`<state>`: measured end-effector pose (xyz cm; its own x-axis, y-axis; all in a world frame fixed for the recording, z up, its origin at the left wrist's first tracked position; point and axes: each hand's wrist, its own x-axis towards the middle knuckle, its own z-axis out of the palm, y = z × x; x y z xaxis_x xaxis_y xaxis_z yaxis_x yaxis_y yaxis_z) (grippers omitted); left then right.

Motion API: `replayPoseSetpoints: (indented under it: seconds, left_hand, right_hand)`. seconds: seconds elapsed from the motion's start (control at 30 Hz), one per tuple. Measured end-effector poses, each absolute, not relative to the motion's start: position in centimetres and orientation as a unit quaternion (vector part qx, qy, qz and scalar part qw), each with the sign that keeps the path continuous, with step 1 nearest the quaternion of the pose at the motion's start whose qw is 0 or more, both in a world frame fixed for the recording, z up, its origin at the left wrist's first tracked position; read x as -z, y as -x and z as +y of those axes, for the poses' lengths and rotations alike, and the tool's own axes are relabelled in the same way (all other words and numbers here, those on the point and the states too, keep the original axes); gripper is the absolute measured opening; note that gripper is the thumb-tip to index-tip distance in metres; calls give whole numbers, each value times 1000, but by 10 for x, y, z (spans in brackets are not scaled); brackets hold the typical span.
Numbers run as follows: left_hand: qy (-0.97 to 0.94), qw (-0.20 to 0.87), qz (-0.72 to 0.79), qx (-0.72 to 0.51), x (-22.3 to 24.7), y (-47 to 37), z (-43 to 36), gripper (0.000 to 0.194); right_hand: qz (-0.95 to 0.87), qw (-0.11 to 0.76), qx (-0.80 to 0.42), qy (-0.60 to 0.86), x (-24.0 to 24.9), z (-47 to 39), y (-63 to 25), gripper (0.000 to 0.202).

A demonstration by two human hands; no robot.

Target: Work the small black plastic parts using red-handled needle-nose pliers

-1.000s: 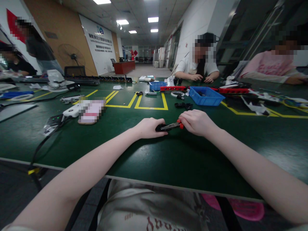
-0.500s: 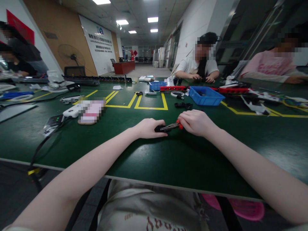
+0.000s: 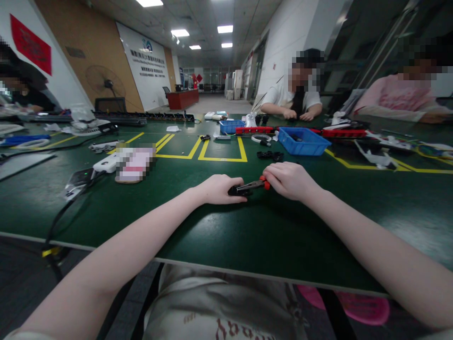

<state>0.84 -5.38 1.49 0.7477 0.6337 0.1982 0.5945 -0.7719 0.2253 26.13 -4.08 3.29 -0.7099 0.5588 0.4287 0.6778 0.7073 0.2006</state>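
A: Where, exactly, the black part [image 3: 232, 191]?
B: Low over the near side of the green counter [image 3: 247, 236], in the left hand [image 3: 220, 189], pinched with thumb above and fingers below, curled nearly closed around it. Whether lifted clear of the surface or brushing it, hard to say.
A: And opposite?
B: In the right hand [image 3: 288, 180], bent into a firm fist, a pair of pliers [image 3: 250, 186], with red handles [image 3: 264, 183] partly showing and the metal nose laid over the black part. Whether biting or merely resting there, impossible to say at this angle.
A: How to handle?
B: By the look of it, light and stiff for the black part, probably hard plastic, perhaps smooth enough to twist under force. Best pinched by the sides, clear of the metal tips. For the pliers, likely heavier and rigid; best gripped well back on the red handles.
A: Around them?
B: Beyond the right hand, loose black pieces [image 3: 271, 156]; farther right, a blue bin [image 3: 304, 145] with dark items [image 3: 296, 138] inside. Across the counter, a co-worker [image 3: 278, 99] in white.
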Motion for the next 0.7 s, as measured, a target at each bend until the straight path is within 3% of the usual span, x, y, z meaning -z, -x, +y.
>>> replayPoseSetpoints:
  seconds: [0.7]
  left_hand:
    - [-937, 53, 324, -118, -17, -9, -54, 37]
  right_hand:
    - [-932, 129, 128, 313, -35, -35, -264, 40]
